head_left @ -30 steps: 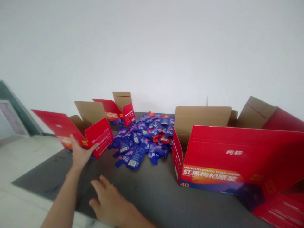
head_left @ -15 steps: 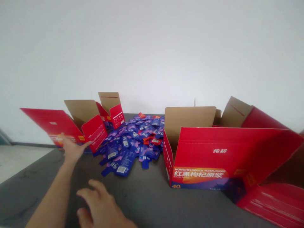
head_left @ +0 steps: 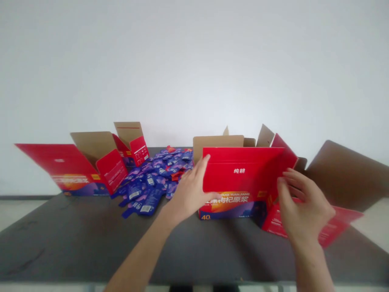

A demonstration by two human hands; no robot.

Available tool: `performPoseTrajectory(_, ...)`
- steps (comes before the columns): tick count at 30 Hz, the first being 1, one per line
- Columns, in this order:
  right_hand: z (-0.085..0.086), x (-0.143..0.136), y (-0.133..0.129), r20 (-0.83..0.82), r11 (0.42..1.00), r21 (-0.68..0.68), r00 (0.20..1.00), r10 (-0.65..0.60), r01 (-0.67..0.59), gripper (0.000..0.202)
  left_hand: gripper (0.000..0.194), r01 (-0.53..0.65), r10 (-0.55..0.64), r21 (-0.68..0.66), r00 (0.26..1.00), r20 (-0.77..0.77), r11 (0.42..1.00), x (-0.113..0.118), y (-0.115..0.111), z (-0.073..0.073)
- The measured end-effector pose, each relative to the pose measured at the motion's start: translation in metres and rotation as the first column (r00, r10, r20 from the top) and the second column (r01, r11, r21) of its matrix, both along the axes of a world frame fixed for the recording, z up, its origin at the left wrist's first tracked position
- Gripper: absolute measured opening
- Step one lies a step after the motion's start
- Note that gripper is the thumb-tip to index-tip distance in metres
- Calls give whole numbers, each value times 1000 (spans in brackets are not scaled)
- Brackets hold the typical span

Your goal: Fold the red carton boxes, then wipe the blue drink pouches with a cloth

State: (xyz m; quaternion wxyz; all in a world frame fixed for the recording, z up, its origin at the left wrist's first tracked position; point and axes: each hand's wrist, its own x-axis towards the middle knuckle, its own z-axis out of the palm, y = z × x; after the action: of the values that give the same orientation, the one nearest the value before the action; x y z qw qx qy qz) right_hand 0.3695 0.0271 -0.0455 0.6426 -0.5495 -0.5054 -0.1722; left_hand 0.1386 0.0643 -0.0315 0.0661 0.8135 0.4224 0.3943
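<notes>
A red cardboard box (head_left: 223, 174) with raised flaps and a purple-and-orange printed band stands in front of me. My left hand (head_left: 190, 190) is at its left end, thumb against the printed front and fingers along the upright edge. At the right end, my right hand (head_left: 304, 202) has its fingers bent around the red end panel; their exact contact is partly hidden. Left of the box lies a heap of blue-purple pouches (head_left: 148, 180), with a few red ones among them, partly covered by my left hand.
Another open red box (head_left: 73, 170) stands at the left, with a smaller-looking open box (head_left: 138, 150) behind it. Brown cardboard flaps (head_left: 343, 174) rise at the right. Everything rests on a dark grey table (head_left: 100, 239) before a white wall (head_left: 194, 73).
Both hands have moved right, from beside the left-hand box and the table's front to the right-hand box. That box sits farther off and is turned somewhat. My view has shifted right.
</notes>
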Motion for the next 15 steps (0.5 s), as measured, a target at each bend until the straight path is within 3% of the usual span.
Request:
performPoseTrajectory(2,6,0,-12,-100,999,37,995,23,-19,24,109,51,-38,-78,987,153,996,9,12,-4)
performPoseTrajectory(4,10,0,-23,-167,992,121,985,47,-27,26,104,79,-54,-121,979,196,990,10,23,-10)
performPoseTrajectory(7,12,3,-31,-237,974,223,967,89,-35,27,72,22,-13,-126,997,70,992,8,33,-16)
performPoseTrajectory(10,9,10,-34,-307,973,230,948,83,-11,29,42,1,1,-134,1000,17,991,8,34,-18)
performPoseTrajectory(15,-1,22,-43,-365,978,197,931,9,68,28,33,-46,51,-117,998,40,992,-13,16,-6)
